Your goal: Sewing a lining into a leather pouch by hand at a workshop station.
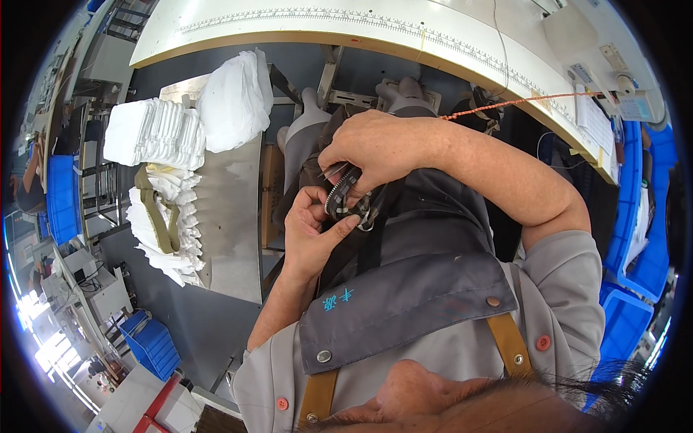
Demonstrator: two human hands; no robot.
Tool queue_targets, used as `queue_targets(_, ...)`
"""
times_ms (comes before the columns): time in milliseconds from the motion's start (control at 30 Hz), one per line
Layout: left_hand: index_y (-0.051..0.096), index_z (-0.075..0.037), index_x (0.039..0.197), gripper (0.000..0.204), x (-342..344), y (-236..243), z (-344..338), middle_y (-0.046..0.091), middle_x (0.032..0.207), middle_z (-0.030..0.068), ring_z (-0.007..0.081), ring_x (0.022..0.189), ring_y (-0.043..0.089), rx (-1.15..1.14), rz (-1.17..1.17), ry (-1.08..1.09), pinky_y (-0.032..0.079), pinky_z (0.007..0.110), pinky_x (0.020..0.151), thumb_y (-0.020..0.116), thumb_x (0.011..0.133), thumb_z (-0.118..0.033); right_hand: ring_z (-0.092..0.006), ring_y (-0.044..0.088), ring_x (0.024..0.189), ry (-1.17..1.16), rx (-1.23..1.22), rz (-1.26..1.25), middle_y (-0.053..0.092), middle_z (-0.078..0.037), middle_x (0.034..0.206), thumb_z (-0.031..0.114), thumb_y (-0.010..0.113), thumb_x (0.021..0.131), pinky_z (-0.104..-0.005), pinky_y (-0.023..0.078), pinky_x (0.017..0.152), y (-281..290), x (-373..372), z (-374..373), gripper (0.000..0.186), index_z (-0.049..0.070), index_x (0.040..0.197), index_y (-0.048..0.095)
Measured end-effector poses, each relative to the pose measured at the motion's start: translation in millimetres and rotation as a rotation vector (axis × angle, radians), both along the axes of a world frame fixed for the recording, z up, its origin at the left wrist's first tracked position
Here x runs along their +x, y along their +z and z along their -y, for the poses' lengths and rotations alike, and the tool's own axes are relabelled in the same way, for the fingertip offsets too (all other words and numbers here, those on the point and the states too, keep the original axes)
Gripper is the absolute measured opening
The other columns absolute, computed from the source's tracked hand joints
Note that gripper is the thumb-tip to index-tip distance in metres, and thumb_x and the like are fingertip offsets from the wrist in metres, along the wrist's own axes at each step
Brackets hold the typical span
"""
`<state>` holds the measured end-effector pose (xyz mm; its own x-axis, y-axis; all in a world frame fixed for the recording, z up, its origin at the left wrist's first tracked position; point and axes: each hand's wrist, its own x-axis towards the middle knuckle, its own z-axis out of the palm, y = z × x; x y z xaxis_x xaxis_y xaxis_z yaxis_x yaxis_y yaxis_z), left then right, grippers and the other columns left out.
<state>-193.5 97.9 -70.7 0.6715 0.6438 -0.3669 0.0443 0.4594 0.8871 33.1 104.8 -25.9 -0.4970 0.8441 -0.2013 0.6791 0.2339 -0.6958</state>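
Note:
Over my lap, my left hand (pixel 315 225) is closed on a dark fabric piece with a zipper (pixel 339 193), pinching it between thumb and fingers. The zipper's metal teeth curve along the edge. My right hand (pixel 372 150) is closed over the same piece from above, its fingers bent down toward the teeth. Beside those fingers a thin metal point (pixel 333 172) shows; the rest of that tool is hidden in the hand. A pale loop (pixel 369 219) hangs at the lower end of the fabric.
An orange twisted cord (pixel 520 102) runs from behind my right forearm to the white table (pixel 346 29), which has a ruler strip. On the left, a metal surface (pixel 231 216) bears white cloth stacks (pixel 155 133) and an olive strap (pixel 167 227). Blue bins (pixel 622 325) stand at right.

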Motion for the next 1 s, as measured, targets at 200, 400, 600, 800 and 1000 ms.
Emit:
queue_targets(200, 0.045, -0.002, 0.108, 0.04, 1.9, 0.6, 0.8, 0.07, 0.094, 0.0094, 0.0102, 0.086, 0.066, -0.04, 0.042, -0.003, 0.051, 0.024, 0.081, 0.074, 0.081, 0.005, -0.0303, 0.067, 0.081, -0.002, -0.006, -0.021, 0.068, -0.009, 0.078, 0.032, 0.084, 0.068, -0.0429, 0.049, 0.065, -2.2, 2.1, 2.0, 0.04, 0.007, 0.094, 0.066)
queue_targets(400, 0.046, -0.003, 0.106, 0.039, 0.9, 0.7, -2.2, 0.069, 0.094, 0.0087, 0.0102, 0.084, 0.065, -0.121, 0.033, 0.015, 0.051, 0.024, 0.079, 0.072, 0.079, 0.008, -0.0302, 0.066, 0.082, -0.035, 0.021, -0.031, 0.066, -0.007, 0.084, 0.034, 0.085, 0.066, -0.0424, 0.049, 0.068, -5.5, 3.0, 5.3, 0.047, 0.008, 0.098, 0.063)
queue_targets(600, 0.049, -0.002, 0.106, 0.037, 6.8, 3.4, -1.4, 0.067, 0.089, 0.0065, 0.0107, 0.079, 0.065, -0.166, -0.013, 0.032, 0.053, 0.024, 0.073, 0.072, 0.078, 0.008, -0.0285, 0.062, 0.093, -0.101, 0.071, 0.026, 0.06, -0.007, 0.098, 0.036, 0.088, 0.06, -0.0407, 0.049, 0.074, -8.2, 4.5, 9.5, 0.054, 0.009, 0.1, 0.063)
queue_targets(800, 0.051, -0.001, 0.105, 0.034, 7.2, -0.2, 0.2, 0.068, 0.089, 0.0077, 0.0115, 0.076, 0.066, -0.174, -0.005, 0.06, 0.054, 0.024, 0.071, 0.071, 0.08, 0.007, -0.0289, 0.062, 0.094, -0.101, 0.07, 0.046, 0.061, -0.007, 0.098, 0.035, 0.088, 0.059, -0.0403, 0.049, 0.076, -8.5, 5.3, 10.3, 0.057, 0.009, 0.103, 0.063)
queue_targets(1000, 0.053, -0.002, 0.103, 0.031, 5.3, -4.3, -6.2, 0.069, 0.088, 0.0079, 0.0119, 0.076, 0.067, -0.22, 0.017, 0.07, 0.055, 0.025, 0.07, 0.071, 0.08, 0.006, -0.0299, 0.062, 0.094, -0.325, 0.389, -0.004, 0.06, -0.01, 0.099, 0.04, 0.087, 0.062, -0.0405, 0.05, 0.078, 15.2, 25.1, 37.6, 0.064, 0.006, 0.108, 0.059)
